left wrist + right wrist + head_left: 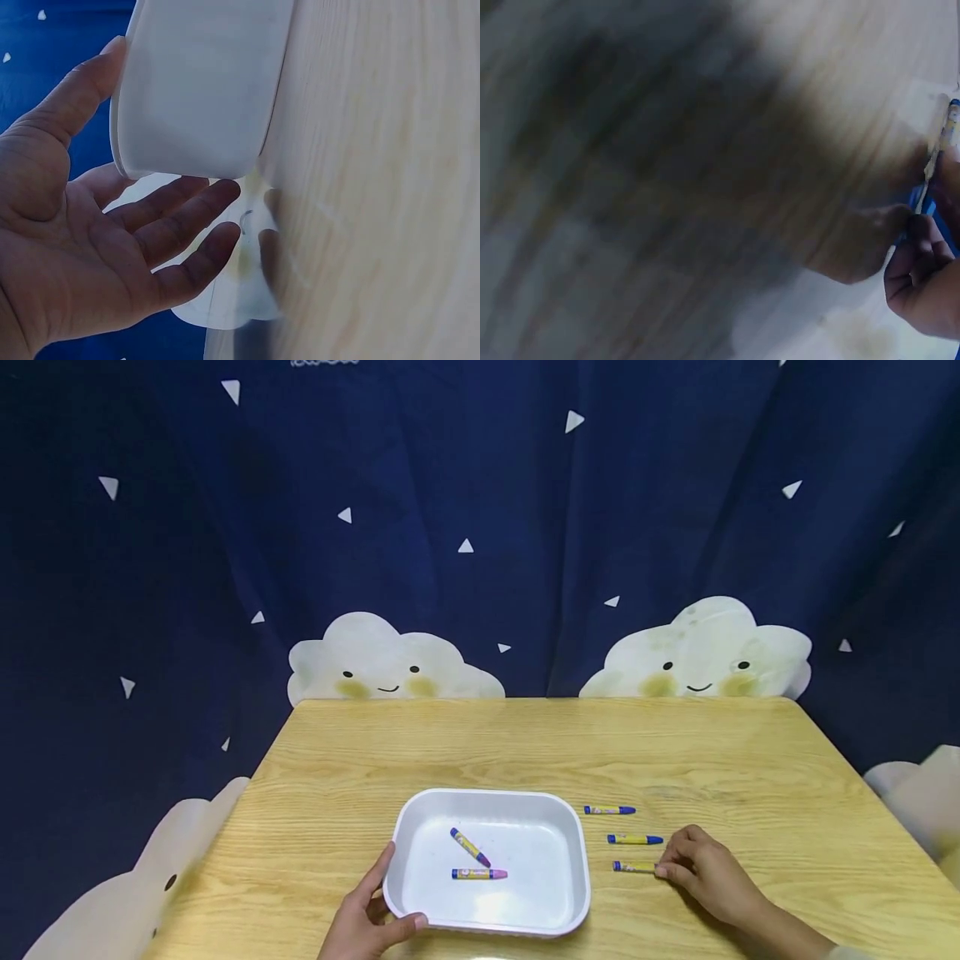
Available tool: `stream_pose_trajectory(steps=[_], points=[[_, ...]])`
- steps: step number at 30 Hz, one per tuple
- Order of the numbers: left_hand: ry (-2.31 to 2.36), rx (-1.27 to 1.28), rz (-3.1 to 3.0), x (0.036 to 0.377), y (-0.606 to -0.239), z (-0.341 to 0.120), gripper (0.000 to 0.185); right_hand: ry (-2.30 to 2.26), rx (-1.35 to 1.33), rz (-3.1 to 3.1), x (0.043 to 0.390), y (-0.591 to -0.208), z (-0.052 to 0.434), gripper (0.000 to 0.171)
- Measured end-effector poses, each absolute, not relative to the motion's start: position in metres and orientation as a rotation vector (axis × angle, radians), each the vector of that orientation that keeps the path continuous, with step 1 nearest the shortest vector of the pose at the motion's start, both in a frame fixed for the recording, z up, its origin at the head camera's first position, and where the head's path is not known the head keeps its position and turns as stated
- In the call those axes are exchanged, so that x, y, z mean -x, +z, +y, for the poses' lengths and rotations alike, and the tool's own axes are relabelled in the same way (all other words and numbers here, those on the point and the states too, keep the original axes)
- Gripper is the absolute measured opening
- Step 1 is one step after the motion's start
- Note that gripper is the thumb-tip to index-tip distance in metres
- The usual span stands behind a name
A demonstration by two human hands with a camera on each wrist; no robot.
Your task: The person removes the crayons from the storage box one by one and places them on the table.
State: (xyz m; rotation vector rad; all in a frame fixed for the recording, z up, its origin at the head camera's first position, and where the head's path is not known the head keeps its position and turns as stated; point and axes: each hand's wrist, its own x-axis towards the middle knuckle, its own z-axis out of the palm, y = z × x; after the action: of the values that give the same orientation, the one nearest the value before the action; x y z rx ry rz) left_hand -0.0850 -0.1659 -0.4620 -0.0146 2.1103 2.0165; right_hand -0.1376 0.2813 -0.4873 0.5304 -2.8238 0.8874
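We saw the left hand (367, 914) at lower centre of the frame, fingers spread wide, thumb on the near rim of the white tray (536, 843). At lower right, the right hand (708, 877) was narrow, pinching one end of a crayon (633, 867); we couldn't tell if it was lifted. Two blue crayons (635, 839) lay above it, right of the tray. Inside the tray we noted a slanted purple crayon (470, 847) just above a pink crayon (479, 874). Wood table (322, 777), navy curtain (450, 460) behind.

Tray (536, 860), smooth glossy plastic; crayons (478, 874), paper-wrapped; table (450, 743), smooth grained wood; curtain (450, 460) beyond its far edge, matt cloth.
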Motion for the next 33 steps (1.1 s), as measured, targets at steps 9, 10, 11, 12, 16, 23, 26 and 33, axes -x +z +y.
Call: stream_pose_trajectory(steps=[9, 10, 11, 12, 16, 23, 26, 33], points=[[2.028, 0.007, 2.115, 0.083, -0.461, -0.168, 0.105, 0.750, -0.628, -2.829, 0.143, -0.486, 0.283, 0.019], [2.032, 0.011, 2.106, 0.083, -0.460, -0.168, 0.105, 0.721, -0.624, -2.841, 0.144, -0.485, 0.283, 0.018], [2.034, 0.012, 2.097, 0.083, -0.460, -0.167, 0.105, 0.693, -0.612, -2.859, 0.144, -0.482, 0.282, 0.017], [2.036, 0.013, 2.089, 0.083, -0.460, -0.167, 0.105, 0.675, -0.602, -2.870, 0.143, -0.478, 0.281, 0.016], [2.033, 0.020, 2.070, 0.083, -0.460, -0.166, 0.105, 0.684, -0.578, -2.844, 0.146, -0.452, 0.278, 0.011], [2.030, 0.031, 2.100, 0.083, -0.459, -0.165, 0.105, 1.160, -0.699, -2.619, 0.153, -0.405, 0.228, 0.015], [2.026, 0.036, 2.108, 0.084, -0.459, -0.162, 0.105, 1.358, -0.832, -2.590, 0.151, -0.402, 0.195, 0.022], [1.998, 0.055, 2.161, 0.083, -0.460, -0.159, 0.105, 1.430, -1.093, -2.670, 0.151, -0.426, 0.127, 0.036]])
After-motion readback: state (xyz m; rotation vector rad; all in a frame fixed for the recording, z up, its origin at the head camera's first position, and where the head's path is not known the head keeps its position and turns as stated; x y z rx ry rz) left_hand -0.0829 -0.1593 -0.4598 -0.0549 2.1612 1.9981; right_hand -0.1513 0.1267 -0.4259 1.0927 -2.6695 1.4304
